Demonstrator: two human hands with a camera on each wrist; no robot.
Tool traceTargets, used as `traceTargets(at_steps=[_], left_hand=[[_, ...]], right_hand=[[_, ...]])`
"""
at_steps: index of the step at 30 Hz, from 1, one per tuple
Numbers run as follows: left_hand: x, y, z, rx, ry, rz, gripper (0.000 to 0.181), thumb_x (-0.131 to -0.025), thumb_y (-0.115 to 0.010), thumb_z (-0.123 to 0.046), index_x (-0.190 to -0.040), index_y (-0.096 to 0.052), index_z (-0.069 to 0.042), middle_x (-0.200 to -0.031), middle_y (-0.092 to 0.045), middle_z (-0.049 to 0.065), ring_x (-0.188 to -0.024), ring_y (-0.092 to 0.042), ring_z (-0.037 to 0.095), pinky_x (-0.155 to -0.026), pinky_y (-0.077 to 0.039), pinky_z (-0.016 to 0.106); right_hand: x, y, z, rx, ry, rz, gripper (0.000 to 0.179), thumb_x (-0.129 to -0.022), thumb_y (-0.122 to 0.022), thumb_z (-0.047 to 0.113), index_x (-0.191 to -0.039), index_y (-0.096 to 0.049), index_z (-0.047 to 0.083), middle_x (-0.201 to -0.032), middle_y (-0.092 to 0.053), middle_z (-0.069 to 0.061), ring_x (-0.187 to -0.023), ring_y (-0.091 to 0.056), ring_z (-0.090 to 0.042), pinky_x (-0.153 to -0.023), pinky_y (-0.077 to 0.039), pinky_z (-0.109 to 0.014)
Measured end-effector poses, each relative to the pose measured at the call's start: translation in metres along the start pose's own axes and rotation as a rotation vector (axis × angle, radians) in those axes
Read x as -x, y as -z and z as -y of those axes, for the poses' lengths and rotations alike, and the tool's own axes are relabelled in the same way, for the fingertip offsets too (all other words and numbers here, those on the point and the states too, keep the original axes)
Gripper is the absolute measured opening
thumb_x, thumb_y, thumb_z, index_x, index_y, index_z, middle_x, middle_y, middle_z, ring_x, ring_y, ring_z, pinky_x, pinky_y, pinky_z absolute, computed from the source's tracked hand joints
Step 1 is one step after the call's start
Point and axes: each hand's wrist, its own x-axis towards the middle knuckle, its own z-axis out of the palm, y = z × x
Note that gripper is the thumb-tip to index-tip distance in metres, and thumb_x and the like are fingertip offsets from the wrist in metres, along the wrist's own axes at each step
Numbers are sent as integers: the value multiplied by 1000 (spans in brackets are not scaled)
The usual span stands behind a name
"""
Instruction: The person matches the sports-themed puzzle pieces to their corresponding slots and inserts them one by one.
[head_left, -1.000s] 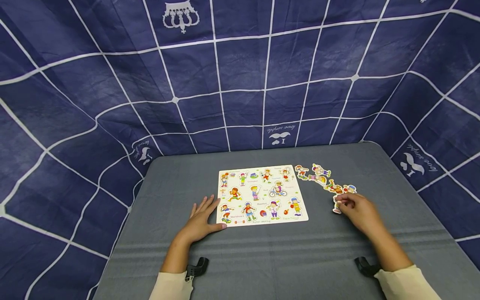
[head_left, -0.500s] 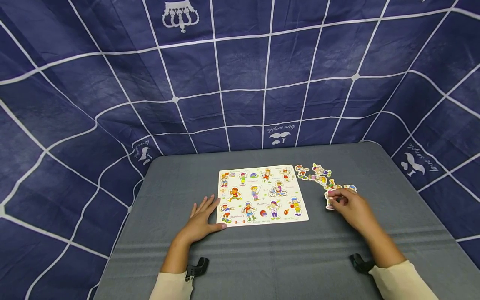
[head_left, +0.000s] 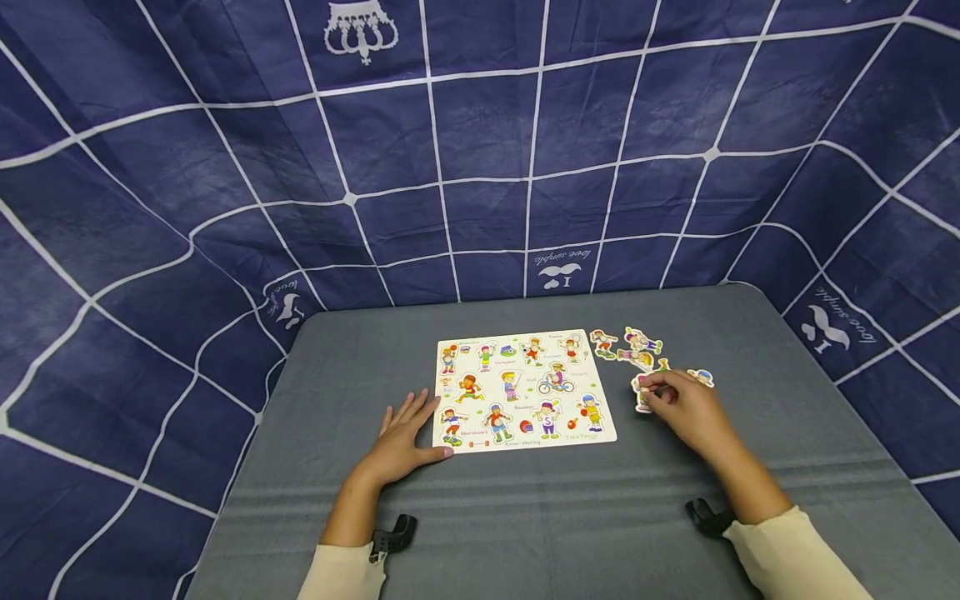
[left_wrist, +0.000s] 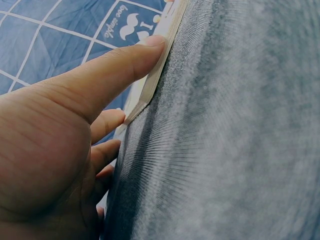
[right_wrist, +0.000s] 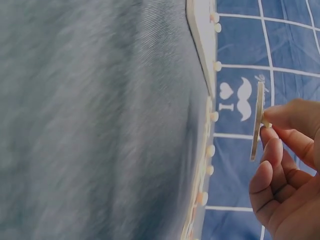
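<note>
A white wooden puzzle board with figures of children at sports lies on the grey table. My left hand rests at its near left corner with fingers spread. In the left wrist view the thumb presses along the board's edge. To the right of the board, my right hand holds a figure-shaped puzzle piece. The right wrist view shows thumb and finger pinching the small knob on that piece, which is raised off the table and seen edge-on.
More puzzle pieces lie right of the board, one of them a blue-capped piece beyond my right hand. Another is partly hidden by that hand. A blue cloth with white lines hangs behind and on both sides of the table.
My right hand has moved left with the pinched puzzle piece, away from the loose pieces and closer to the board. The left hand and the board have stayed put.
</note>
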Motion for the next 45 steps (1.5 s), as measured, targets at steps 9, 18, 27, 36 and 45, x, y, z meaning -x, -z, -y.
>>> traceTargets(at_steps=[9, 18, 27, 36, 45], left_hand=[[-1, 0, 1, 3, 1, -1, 100, -81, -79, -56, -161, -29, -23, -171, -15, 4, -160, -5, 32, -126, 5, 61], [0, 0, -1, -2, 1, 0, 100, -81, -79, -56, -161, -29, -23, -171, -16, 3, -160, -5, 31, -126, 5, 61], [0, 0, 0, 1, 3, -1, 100, -82, -79, -55, -162, -28, -23, -171, -16, 3, -160, -4, 31, -126, 5, 61], [1, 0, -1, 1, 5, -4, 100, -82, -79, -55, -161, -28, -23, -171, -16, 3, -160, -5, 31, -126, 5, 61], [1, 0, -2, 3, -2, -7, 99, -82, -79, -54, -161, -29, -22, -171, -17, 4, -160, -5, 31, -126, 5, 61]], right_hand=[[-14, -9, 14, -16, -11, 17, 10, -86, -77, 5, -96, -77, 7, -77, -61, -1, -66, -48, 0, -58, -38, -18], [-29, -20, 25, -15, 3, 51, 11, -87, -77, 8, -99, -77, 8, -87, -68, -3, -68, -51, -2, -59, -41, -19], [-43, -28, 34, -35, 40, 85, 11, -87, -76, 6, -97, -77, 8, -78, -63, 0, -67, -49, -4, -58, -40, -21], [-56, -37, 45, -31, 34, 139, 13, -88, -75, 8, -101, -76, 7, -89, -68, -5, -70, -53, -9, -60, -42, -21], [-67, -48, 56, -80, 64, 174, 13, -88, -74, 7, -101, -76, 7, -84, -64, -3, -73, -53, -12, -63, -43, -22]])
